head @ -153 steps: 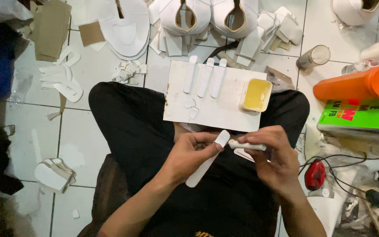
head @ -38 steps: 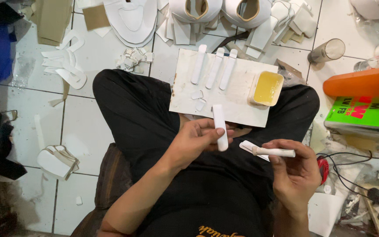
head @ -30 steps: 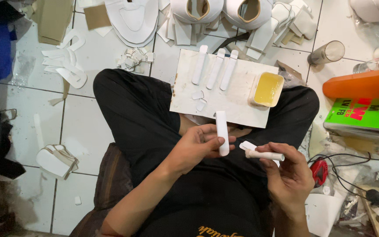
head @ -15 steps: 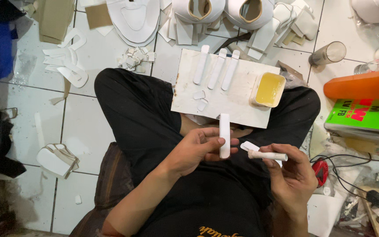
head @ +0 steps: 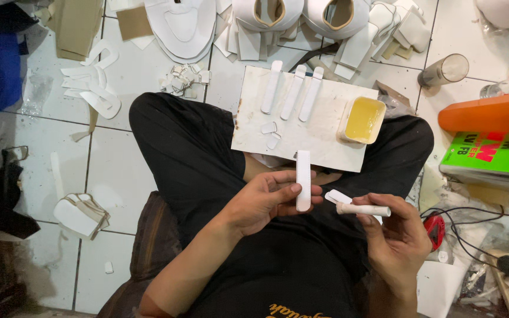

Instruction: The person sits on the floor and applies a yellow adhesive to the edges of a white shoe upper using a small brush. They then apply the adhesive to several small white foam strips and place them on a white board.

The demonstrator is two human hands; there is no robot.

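My left hand (head: 266, 200) holds a long white strip (head: 303, 179) upright between thumb and fingers, just below the white work board (head: 319, 141) that rests on my crossed legs. My right hand (head: 396, 232) grips a small white-handled brush (head: 363, 209) lying sideways, its tip pointing left toward the strip, with a small white piece (head: 338, 196) just above the tip. On the board lie three more white strips (head: 293, 91), a few small white tabs (head: 271, 134) and a square tub of yellow glue (head: 364, 120).
White shoe-part cutouts (head: 187, 26) and folded uppers (head: 266, 15) cover the tiled floor beyond the board. An orange bottle (head: 484, 115), a green box (head: 493, 154) and a glass (head: 443, 70) stand at the right. Cables (head: 478, 235) trail by my right knee.
Over five seconds my left hand has turned the strip from slanted to upright and lifted it toward the board. My right hand has drawn apart from it, brush in its fingers.
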